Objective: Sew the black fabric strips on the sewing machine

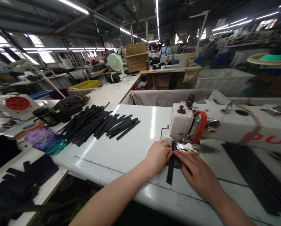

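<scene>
A narrow black fabric strip (170, 172) runs under the presser foot area of a white sewing machine (181, 121), its near end pointing toward me. On its left side my left hand (158, 156) is closed, with curled fingers gripping the strip's edge close to the needle. My right hand (197, 168) comes in from the other side, its fingers held together and the tips pressing on the strip by the metal plate. The two hands' fingertips nearly meet. The needle and the strip's far end are hidden behind the fingers and machine head.
Many loose black strips (90, 124) lie fanned on the white table (140, 144). Wide black fabric pieces (251, 175) lie right of the machine. A purple-teal pouch (46, 140) and more black pieces (20, 185) are at left. Behind stand a fan (115, 62) and carton (137, 59).
</scene>
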The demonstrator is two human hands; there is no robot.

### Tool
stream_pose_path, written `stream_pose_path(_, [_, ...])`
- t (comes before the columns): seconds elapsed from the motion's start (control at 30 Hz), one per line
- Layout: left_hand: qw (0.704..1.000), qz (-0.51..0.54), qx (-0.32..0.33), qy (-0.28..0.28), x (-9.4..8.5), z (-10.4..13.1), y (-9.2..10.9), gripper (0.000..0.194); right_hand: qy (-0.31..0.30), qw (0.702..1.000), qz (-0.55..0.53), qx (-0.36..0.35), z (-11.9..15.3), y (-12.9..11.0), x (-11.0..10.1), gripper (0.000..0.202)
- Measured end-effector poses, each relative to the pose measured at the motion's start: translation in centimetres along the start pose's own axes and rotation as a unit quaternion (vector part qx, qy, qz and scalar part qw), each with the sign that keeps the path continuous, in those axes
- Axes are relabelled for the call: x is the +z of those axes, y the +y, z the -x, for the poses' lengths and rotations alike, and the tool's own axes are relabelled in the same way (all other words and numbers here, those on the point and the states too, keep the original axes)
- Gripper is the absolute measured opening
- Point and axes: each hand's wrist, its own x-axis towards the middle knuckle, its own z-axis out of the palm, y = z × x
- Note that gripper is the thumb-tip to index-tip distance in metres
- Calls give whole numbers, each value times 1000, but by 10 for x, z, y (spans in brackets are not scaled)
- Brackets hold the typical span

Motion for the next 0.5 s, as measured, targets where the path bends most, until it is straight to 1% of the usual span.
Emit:
stream_pose_path(0.1, [999,31,29,-10,5,5,10,22,-15,1000,-10,-6,0,1,0,39])
stream_pose_path(0.2, [998,45,52,-16,4,5,9,19,-7,1000,-11,-2,-1,1,0,35])
stream_pose_path(0.37, [999,-5,23,-36,4,5,15,17,5,1000,-13,-5,-2,0,-3,32])
stream_pose_path(0.5, [998,-38,15,-50,7,4,21,18,8,1000,-2,-14,-4,-2,-4,30])
